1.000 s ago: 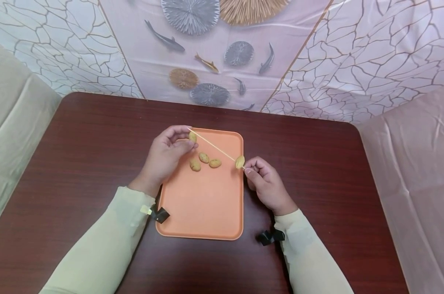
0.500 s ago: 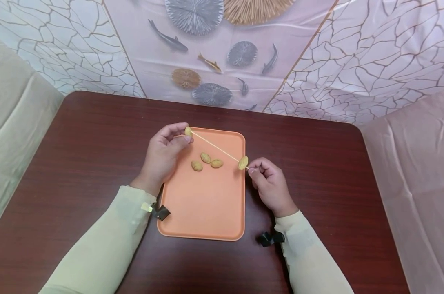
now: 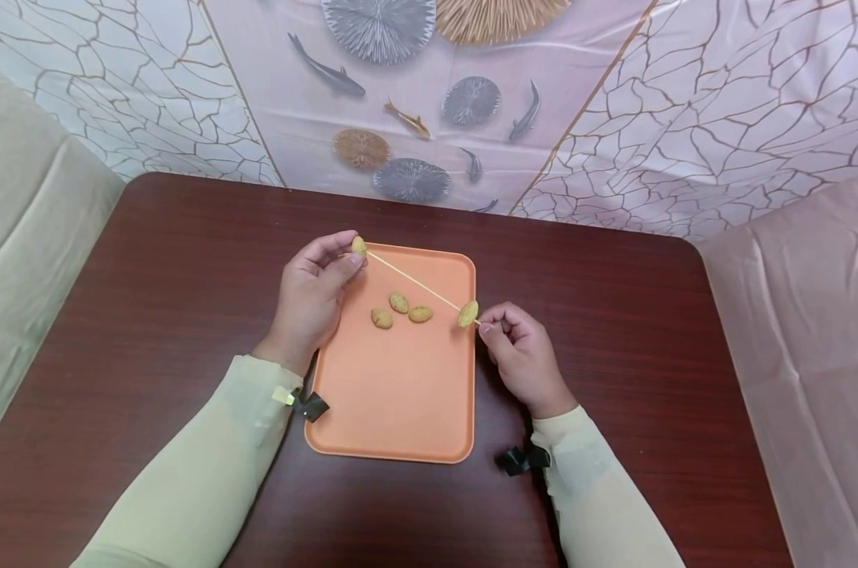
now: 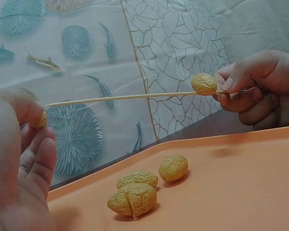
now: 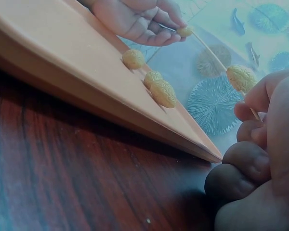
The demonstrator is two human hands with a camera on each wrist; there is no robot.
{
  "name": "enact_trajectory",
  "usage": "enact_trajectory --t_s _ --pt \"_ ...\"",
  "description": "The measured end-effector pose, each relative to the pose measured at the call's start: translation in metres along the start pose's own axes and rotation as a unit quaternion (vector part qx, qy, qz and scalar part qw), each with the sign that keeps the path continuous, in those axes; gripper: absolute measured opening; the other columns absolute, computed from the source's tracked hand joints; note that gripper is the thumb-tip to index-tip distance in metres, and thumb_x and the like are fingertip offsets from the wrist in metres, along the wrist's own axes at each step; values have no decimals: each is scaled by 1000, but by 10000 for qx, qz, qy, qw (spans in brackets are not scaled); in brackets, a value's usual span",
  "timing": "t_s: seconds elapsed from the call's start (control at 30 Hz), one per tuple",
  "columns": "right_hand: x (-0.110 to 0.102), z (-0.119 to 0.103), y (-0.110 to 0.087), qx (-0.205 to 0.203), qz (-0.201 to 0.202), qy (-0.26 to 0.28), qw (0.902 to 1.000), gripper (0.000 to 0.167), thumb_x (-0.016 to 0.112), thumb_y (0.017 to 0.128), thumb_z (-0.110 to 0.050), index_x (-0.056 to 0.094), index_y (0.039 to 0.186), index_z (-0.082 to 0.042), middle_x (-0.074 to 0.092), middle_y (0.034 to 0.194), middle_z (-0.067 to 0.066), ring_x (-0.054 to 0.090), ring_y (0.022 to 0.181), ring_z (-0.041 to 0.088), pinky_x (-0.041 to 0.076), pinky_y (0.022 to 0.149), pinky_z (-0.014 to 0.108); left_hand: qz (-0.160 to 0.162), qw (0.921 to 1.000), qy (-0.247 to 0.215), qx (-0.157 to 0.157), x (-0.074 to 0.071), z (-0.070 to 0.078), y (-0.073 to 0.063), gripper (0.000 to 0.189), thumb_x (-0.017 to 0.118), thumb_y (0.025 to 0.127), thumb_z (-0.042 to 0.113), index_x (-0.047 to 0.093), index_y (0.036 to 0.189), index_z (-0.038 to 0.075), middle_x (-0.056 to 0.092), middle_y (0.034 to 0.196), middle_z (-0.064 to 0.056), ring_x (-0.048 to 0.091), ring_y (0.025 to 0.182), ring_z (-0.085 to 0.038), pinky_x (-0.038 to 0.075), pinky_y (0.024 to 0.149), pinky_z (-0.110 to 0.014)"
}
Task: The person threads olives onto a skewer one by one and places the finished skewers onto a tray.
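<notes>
- Right hand (image 3: pixel 521 355): pinching thin skewer (image 4: pixel 135 96) near one end.
- Threaded piece (image 3: pixel 468 314): wrinkled, yellow, just beside right fingertips.
- Left hand (image 3: pixel 310 300): pinching held piece (image 3: pixel 359 246) at skewer's other end; whether pierced, cannot tell.
- Loose pieces (image 3: pixel 420 314): three, grouped on orange tray (image 3: pixel 397 386).
- Dark table (image 3: pixel 628 355): beneath tray.

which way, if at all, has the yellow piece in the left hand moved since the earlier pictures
Yes: in the head view, the yellow piece in the left hand has shifted left and slightly farther back, judged against the orange tray.
</notes>
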State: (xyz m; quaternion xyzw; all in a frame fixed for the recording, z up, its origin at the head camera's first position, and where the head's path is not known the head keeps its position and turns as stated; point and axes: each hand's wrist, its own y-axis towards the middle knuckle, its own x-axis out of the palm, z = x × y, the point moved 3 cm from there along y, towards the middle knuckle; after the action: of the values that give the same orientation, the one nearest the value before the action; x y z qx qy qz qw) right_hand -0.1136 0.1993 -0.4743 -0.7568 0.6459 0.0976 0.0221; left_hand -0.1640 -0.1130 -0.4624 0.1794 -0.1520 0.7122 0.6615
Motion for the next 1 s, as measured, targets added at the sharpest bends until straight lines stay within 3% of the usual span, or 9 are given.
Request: enact_trajectory --t_s 0.33,0.6,1.0 --pt "0 -1 1 0 8 -65 10000 8 65 108 0 68 103 5 50 65 -3 45 54 9 38 50 23 216 9963 669 500 0 0 1 36 81 101 -2 75 137 -1 77 117 0 75 105 -11 65 94 -21" --pt "0 -1 1 -69 -24 4 10000 8 65 108 1 68 105 7 51 67 -3 45 54 8 37 50 21 302 9923 1022 629 -1 0 0 39 84 100 1 75 138 -3 77 118 0 73 104 -15 64 90 -19" --pt "1 -2 0 -70 -12 -94 9999 5 66 108 0 70 105 3 53 68 -3 47 56 8 39 52 21 441 9796 1693 992 0 2 -3 35 86 98 3 78 132 -2 76 117 0 74 104 -15 64 93 -20"
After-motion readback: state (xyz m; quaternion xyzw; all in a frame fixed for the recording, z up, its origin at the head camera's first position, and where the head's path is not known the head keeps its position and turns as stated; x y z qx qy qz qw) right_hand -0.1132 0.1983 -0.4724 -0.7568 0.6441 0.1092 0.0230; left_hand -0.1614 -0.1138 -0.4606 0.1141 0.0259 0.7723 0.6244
